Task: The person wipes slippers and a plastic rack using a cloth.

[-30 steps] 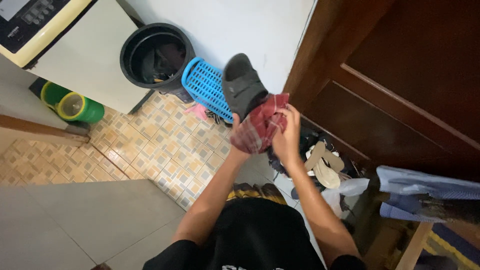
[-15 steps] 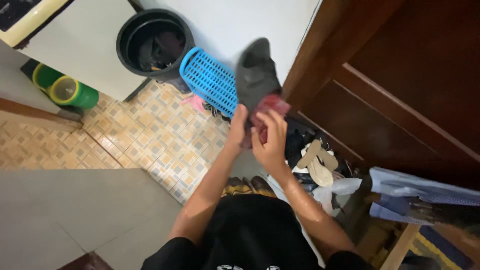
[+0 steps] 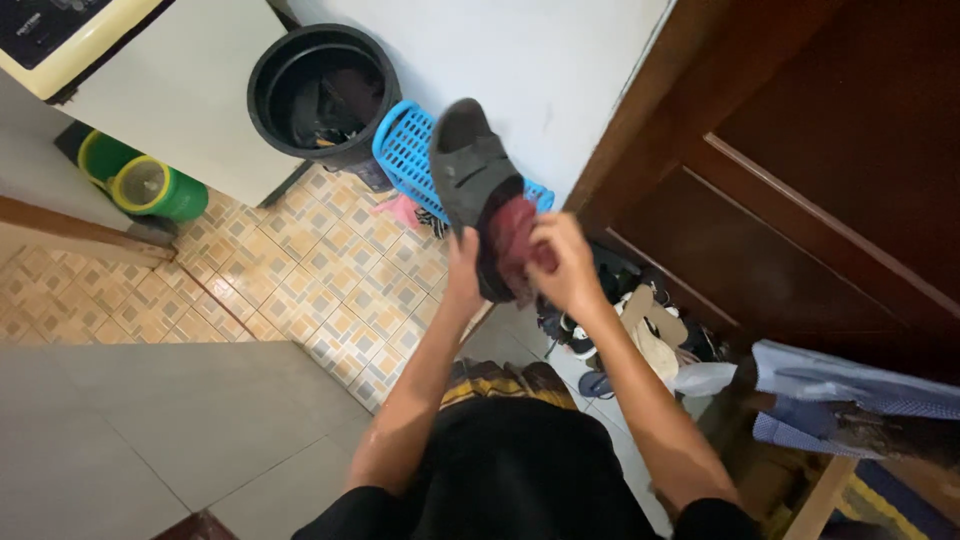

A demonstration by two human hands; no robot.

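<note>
We grip the dark grey sandal [image 3: 472,180] with our left hand [image 3: 463,272], fingers closed on its heel end, toe tilted up toward the blue basket [image 3: 405,150], so its strap side faces us. Our right hand [image 3: 562,262] is closed on a red cloth [image 3: 512,238], pressing it against the sandal, both forearms raised in front of the chest.

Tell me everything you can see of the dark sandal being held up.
The dark grey sandal is a slide with a broad strap across its middle, rubbery and matte by its look. It is held in the air, one end tilted up toward the white wall. The left hand grips its lower end; the right hand presses a dark red cloth against it. Its lower end is hidden.
</note>
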